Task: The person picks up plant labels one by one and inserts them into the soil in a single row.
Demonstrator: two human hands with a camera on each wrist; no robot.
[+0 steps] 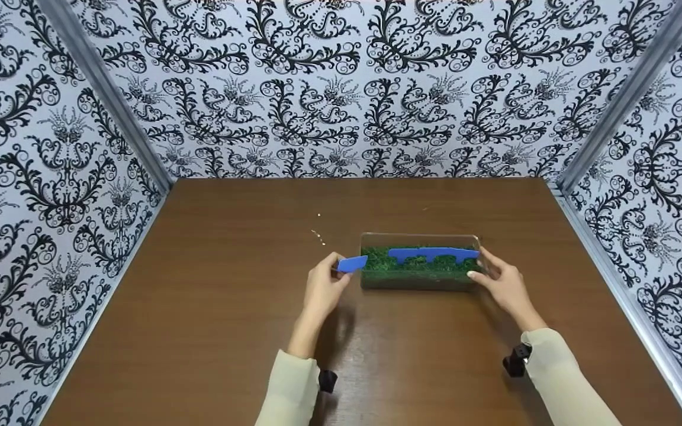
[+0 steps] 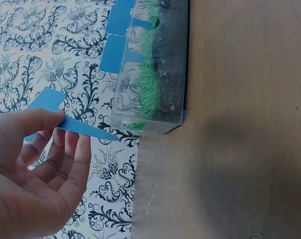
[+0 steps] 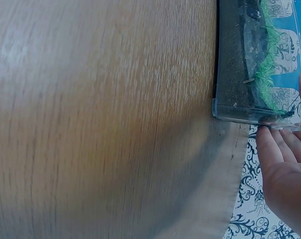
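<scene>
A blue plant label (image 1: 353, 264) with a pointed stem is pinched between the thumb and fingers of my left hand (image 1: 323, 287). In the left wrist view, the stem tip of that plant label (image 2: 88, 128) points toward the near end of a clear box (image 2: 178, 119), just apart from it. Dark soil (image 3: 237, 64) and green grass (image 1: 376, 260) fill the box. Several blue plant labels (image 1: 433, 254) stand in a row in its middle and right part. My right hand (image 1: 508, 291) grips the box's right end, thumb at the front wall and fingers against the end wall.
The box stands on a brown wooden table (image 1: 228, 307). Small pale crumbs (image 1: 318, 236) lie behind my left hand. Patterned black-and-white walls (image 1: 317, 89) with grey metal posts (image 1: 110, 89) enclose the back and sides. A dark wrist camera (image 1: 517, 360) sits at each sleeve.
</scene>
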